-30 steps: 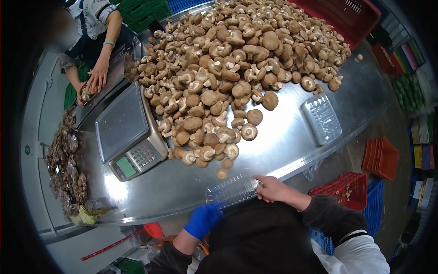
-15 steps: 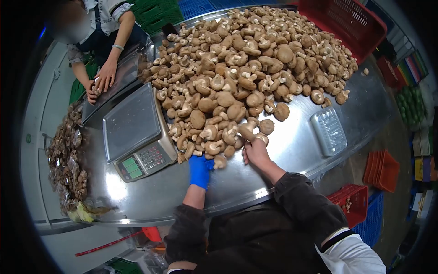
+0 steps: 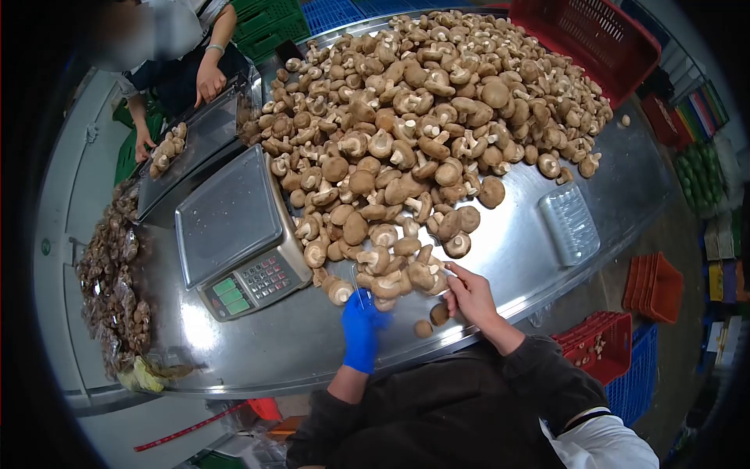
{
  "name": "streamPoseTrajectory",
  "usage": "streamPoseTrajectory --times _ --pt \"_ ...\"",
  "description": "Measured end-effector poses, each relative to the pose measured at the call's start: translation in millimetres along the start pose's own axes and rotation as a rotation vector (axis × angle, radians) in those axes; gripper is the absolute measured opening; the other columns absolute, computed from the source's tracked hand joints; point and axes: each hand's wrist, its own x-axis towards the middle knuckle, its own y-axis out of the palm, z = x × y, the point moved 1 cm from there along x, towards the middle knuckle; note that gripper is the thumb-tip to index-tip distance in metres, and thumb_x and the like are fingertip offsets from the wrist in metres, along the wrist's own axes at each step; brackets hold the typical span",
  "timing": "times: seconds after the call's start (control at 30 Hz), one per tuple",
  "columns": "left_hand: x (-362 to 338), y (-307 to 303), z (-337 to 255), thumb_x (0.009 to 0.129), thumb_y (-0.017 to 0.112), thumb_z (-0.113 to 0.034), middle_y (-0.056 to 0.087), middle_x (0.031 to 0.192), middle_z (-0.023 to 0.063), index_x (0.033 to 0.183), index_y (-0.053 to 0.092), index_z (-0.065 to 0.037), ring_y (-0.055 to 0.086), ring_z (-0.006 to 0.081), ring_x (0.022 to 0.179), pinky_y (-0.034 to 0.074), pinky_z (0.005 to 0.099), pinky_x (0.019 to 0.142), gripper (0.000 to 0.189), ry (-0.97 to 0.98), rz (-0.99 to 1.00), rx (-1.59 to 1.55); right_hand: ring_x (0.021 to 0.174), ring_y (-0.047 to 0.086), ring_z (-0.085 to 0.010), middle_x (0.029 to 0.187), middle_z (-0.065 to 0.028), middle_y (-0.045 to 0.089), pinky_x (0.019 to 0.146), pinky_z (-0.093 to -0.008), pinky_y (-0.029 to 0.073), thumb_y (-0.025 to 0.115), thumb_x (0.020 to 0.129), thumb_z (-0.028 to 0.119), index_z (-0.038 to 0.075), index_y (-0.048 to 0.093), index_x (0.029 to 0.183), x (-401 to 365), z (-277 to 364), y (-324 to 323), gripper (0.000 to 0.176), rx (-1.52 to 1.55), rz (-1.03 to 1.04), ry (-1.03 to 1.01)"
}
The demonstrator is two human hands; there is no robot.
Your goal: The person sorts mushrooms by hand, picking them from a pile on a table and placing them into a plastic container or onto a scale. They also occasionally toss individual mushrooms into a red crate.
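My left hand (image 3: 362, 332), in a blue glove, grips the near left edge of a clear plastic tray (image 3: 354, 275), mostly hidden under a load of shiitake mushrooms (image 3: 394, 280). At the right end of that load, my bare right hand (image 3: 473, 297) has its fingers closed at a mushroom (image 3: 426, 275). Just below lie two loose mushrooms (image 3: 423, 328) on the steel table. A large heap of shiitake mushrooms (image 3: 437, 117) spreads beyond both hands.
A digital scale (image 3: 230, 223) stands left of the heap. Clear trays (image 3: 569, 225) lie on the right. Bagged mushrooms (image 3: 117, 273) line the left edge. A red crate (image 3: 586, 43) sits behind the heap. Across the table, a co-worker's hand (image 3: 209, 80) rests by a black machine.
Both my hands have come nearer the table's front edge, with a mushroom-filled tray now between them. Two mushrooms now lie below it. The co-worker's hands have moved apart, exposing a mushroom pack.
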Motion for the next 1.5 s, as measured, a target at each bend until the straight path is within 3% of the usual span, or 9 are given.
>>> streamPoseTrajectory --times 0.23,0.57,0.7,0.73,0.83,1.17,1.23,1.37,1.5 --pt "-12.1 2.6 -40.6 0.08 0.056 0.002 0.061 0.093 0.0042 0.116 0.054 -0.002 0.061 0.0155 0.065 0.05 0.026 0.053 0.037 -0.012 0.009 -0.067 0.048 0.053 -0.0093 0.072 -0.0053 0.057 0.045 -0.0255 0.048 0.047 0.1 0.011 -0.001 0.046 0.138 -12.8 27.6 3.0 0.039 0.036 0.004 0.038" --pt "48.2 -89.8 -166.7 0.08 0.061 0.003 0.065 0.08 0.0051 0.108 0.062 -0.003 0.059 0.0121 0.054 0.046 0.0239 0.045 0.029 0.235 -0.124 0.192 0.05 0.056 -0.0091 0.068 -0.0042 0.063 0.046 -0.0252 0.045 0.054 0.096 0.018 0.0 0.059 0.126 80.3 89.0 129.1 0.035 -0.095 0.099 -0.358" --pt "77.4 -137.4 -208.8 0.079 0.065 0.001 0.064 0.077 0.0019 0.107 0.064 -0.005 0.053 0.0093 0.051 0.04 0.0209 0.044 0.029 0.252 -0.224 0.297 0.076 0.063 -0.022 0.094 -0.0118 0.064 0.07 -0.0331 0.05 0.062 0.087 0.016 -0.001 0.066 0.11 113.3 108.6 190.7 0.029 -0.428 -0.054 -0.757" --pt "83.5 -147.8 -216.9 0.078 0.066 0.001 0.063 0.076 0.0009 0.104 0.066 -0.006 0.052 0.0074 0.054 0.039 0.0205 0.046 0.027 0.257 -0.235 0.331 0.089 0.062 -0.0265 0.106 -0.0131 0.062 0.078 -0.035 0.049 0.063 0.085 0.016 0.0 0.067 0.107 117.7 113.1 203.3 0.028 -0.382 0.012 -0.614" --pt "116.4 -186.8 -222.0 0.076 0.067 0.001 0.063 0.076 0.0007 0.1 0.068 -0.005 0.054 0.0076 0.061 0.044 0.0223 0.052 0.024 0.282 -0.273 0.395 0.115 0.05 -0.0345 0.12 -0.0181 0.056 0.098 -0.0401 0.041 0.066 0.082 0.016 0.0 0.068 0.106 142.4 105.4 235.0 0.029 -0.557 -0.075 -0.859" --pt "115.7 -223.1 -240.1 0.075 0.068 -0.004 0.065 0.077 0.0062 0.099 0.068 -0.002 0.061 0.0144 0.068 0.052 0.0293 0.066 0.024 0.302 -0.439 0.731 0.125 0.043 -0.0385 0.133 -0.0215 0.047 0.105 -0.043 0.036 0.061 0.086 0.014 0.0 0.058 0.118 143.4 107.2 259.5 0.035 -0.605 0.059 -0.827" --pt "109.5 -224.7 -256.4 0.078 0.07 -0.011 0.067 0.093 0.0122 0.108 0.065 -0.003 0.064 0.02 0.079 0.053 0.0334 0.074 0.032 0.414 -0.62 0.97 0.123 0.044 -0.0383 0.132 -0.0209 0.048 0.104 -0.0424 0.037 0.06 0.087 0.013 0.001 0.054 0.122 143.0 106.4 256.0 0.037 -0.628 0.07 -0.857" --pt "121.5 -196.7 -294.8 0.082 0.072 -0.017 0.063 0.121 0.0114 0.13 0.056 -0.007 0.059 0.0216 0.109 0.046 0.0348 0.096 0.051 1.099 -0.459 1.094 0.121 0.046 -0.0378 0.129 -0.0196 0.049 0.102 -0.0413 0.038 0.06 0.087 0.009 0.001 0.052 0.123 132.6 127.1 261.2 0.038 -0.587 0.061 -0.901" --pt "136.7 -174.7 -307.1 0.083 0.07 -0.014 0.065 0.118 0.0096 0.131 0.056 -0.007 0.059 0.0222 0.111 0.045 0.035 0.098 0.05 1.048 -0.285 1.168 0.122 0.046 -0.0372 0.131 -0.0189 0.049 0.102 -0.0407 0.038 0.059 0.087 0.008 0.002 0.052 0.124 123.5 134.3 265.8 0.038 -0.563 0.108 -0.942"
